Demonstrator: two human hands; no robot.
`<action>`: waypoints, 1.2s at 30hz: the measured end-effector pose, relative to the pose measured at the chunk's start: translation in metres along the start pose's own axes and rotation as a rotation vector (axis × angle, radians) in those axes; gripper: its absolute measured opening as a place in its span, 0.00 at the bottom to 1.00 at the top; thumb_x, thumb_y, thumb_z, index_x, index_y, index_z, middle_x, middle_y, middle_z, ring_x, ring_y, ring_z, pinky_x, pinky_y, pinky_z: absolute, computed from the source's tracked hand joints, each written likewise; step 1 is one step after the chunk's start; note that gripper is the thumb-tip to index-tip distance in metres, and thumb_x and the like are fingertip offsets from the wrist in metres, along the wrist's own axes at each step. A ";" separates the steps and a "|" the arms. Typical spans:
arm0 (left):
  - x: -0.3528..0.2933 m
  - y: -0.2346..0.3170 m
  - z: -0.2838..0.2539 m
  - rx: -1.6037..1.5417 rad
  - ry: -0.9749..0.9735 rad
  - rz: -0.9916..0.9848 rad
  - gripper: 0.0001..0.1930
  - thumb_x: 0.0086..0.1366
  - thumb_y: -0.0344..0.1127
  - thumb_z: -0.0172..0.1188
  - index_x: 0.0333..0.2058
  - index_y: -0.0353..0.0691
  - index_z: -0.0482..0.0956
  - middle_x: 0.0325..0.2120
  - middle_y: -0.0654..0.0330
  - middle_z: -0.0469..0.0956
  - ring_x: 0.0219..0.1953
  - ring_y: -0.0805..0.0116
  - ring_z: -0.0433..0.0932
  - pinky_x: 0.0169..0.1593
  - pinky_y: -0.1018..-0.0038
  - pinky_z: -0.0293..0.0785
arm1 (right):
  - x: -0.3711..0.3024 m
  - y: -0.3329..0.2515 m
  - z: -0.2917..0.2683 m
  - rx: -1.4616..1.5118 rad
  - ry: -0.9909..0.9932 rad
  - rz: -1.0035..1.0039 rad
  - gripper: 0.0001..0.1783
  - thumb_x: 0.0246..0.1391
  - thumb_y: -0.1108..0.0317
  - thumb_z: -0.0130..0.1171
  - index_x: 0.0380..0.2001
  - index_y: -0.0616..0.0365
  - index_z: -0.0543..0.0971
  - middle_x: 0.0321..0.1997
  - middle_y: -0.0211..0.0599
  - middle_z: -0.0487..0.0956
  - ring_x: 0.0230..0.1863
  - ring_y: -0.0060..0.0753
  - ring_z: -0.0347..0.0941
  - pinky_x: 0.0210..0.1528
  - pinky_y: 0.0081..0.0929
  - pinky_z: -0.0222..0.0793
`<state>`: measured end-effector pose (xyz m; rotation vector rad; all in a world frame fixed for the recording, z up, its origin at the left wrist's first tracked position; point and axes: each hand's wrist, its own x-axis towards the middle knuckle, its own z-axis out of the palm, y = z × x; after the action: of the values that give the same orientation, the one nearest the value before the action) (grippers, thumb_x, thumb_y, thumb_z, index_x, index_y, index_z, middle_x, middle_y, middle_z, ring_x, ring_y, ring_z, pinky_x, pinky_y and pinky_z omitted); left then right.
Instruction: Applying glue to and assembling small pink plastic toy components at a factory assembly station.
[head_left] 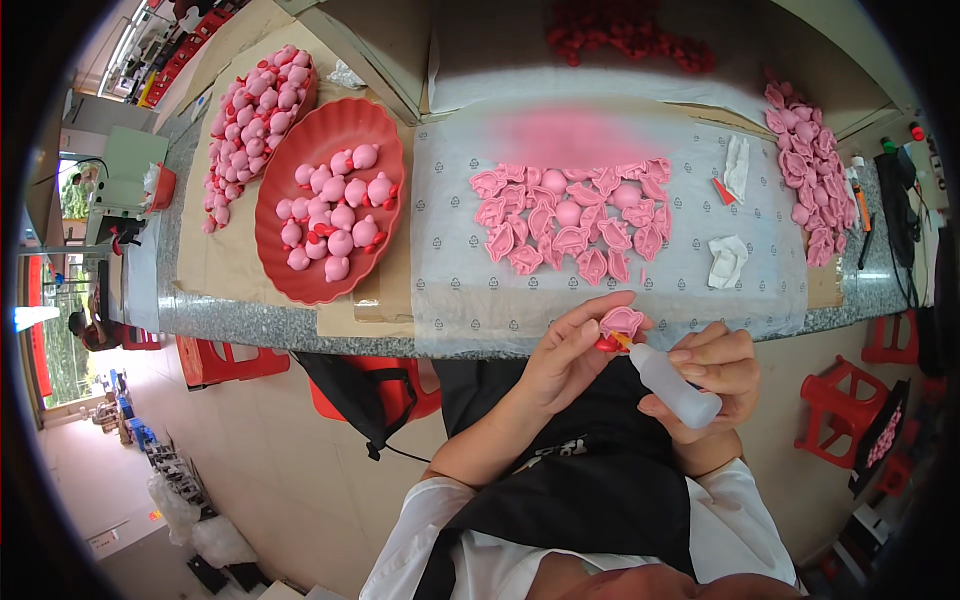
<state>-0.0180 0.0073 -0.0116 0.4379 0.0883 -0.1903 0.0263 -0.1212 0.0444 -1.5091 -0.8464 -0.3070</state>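
Observation:
Just past the table's front edge, my left hand [562, 358] pinches a small pink shell-like plastic piece [622, 320] with a red part [606, 344] at its lower side. My right hand [725, 375] is wrapped round a translucent white squeeze bottle [682, 394], tilted so its orange-yellow tip [622, 340] touches or nearly touches the piece. Beyond my hands, many similar pink shell pieces [570, 240] lie spread on a printed white sheet [450, 270], with a few round pink ones among them.
A red scalloped tray [275, 250] at left holds round pink figures with red parts. Behind it is a heaped pile of them [260, 105]. More pink shells [808, 180] lie at the right. Crumpled white tissue [727, 262] rests on the sheet. Red stools [835, 405] stand on the floor.

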 end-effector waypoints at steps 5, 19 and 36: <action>0.000 -0.001 0.000 0.011 -0.005 0.005 0.24 0.55 0.41 0.48 0.48 0.36 0.58 0.40 0.47 0.67 0.42 0.60 0.67 0.48 0.67 0.61 | 0.001 0.001 -0.004 -0.060 -0.019 -0.042 0.24 0.26 0.67 0.68 0.28 0.55 0.66 0.27 0.32 0.67 0.23 0.23 0.63 0.25 0.16 0.60; 0.001 0.001 -0.003 0.000 -0.044 0.027 0.24 0.56 0.37 0.45 0.50 0.34 0.55 0.44 0.44 0.63 0.47 0.61 0.64 0.51 0.66 0.56 | 0.002 0.002 -0.008 -0.122 0.029 -0.001 0.22 0.28 0.67 0.67 0.27 0.56 0.66 0.25 0.32 0.65 0.23 0.23 0.62 0.25 0.17 0.60; 0.001 0.000 -0.004 0.073 -0.067 0.138 0.22 0.56 0.34 0.44 0.50 0.35 0.56 0.46 0.45 0.61 0.50 0.60 0.60 0.53 0.67 0.52 | 0.003 0.004 -0.010 -0.101 0.098 -0.019 0.22 0.27 0.66 0.67 0.26 0.55 0.66 0.25 0.32 0.66 0.22 0.22 0.60 0.24 0.16 0.60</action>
<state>-0.0175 0.0083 -0.0153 0.5081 -0.0148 -0.0721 0.0338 -0.1293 0.0445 -1.5673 -0.7778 -0.4400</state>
